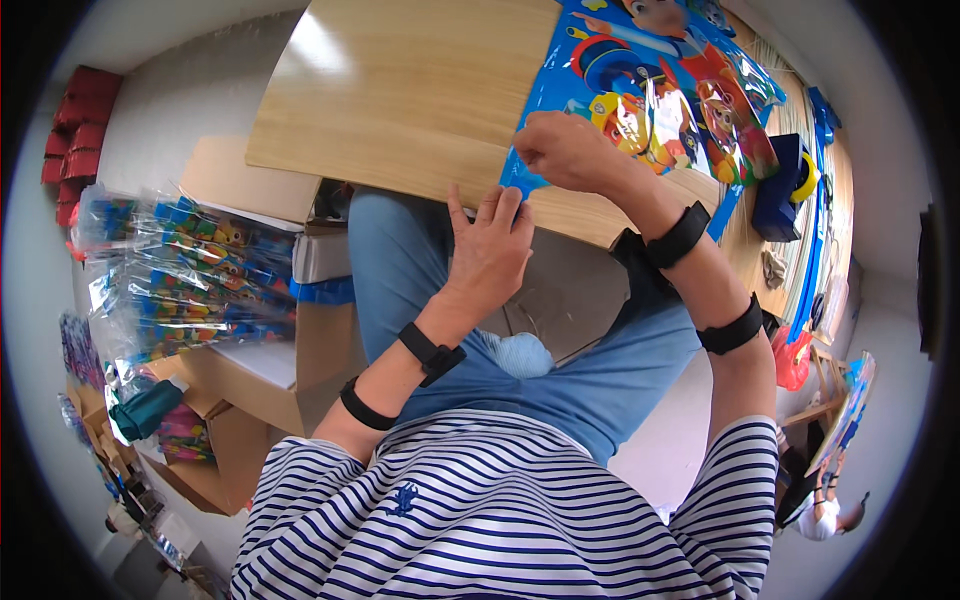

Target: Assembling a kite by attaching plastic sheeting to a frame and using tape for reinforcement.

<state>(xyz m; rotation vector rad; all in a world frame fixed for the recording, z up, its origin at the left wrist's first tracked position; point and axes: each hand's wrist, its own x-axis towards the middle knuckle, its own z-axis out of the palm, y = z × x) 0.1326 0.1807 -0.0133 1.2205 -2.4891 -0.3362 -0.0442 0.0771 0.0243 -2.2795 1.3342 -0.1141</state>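
Observation:
A glossy plastic sheet or bag (672,120), blue with bright cartoon figures, lies on the right part of the wooden table (400,90). My right hand (570,150) is curled closed over its left edge; whether anything is inside the fingers is hidden. At the table's near edge, my left hand (488,250) has its fingers stretched out and spread, the tips by the sheet's near left corner. That hand's thumb is out of sight.
A dark blue tape dispenser (780,195) with yellow tape stands right of the sheet. An open cardboard box (325,350) at left bears clear-wrapped printed packs (200,265). Below the table a light blue rounded bundle (520,355) rests between my legs. Another person (825,515) is far right.

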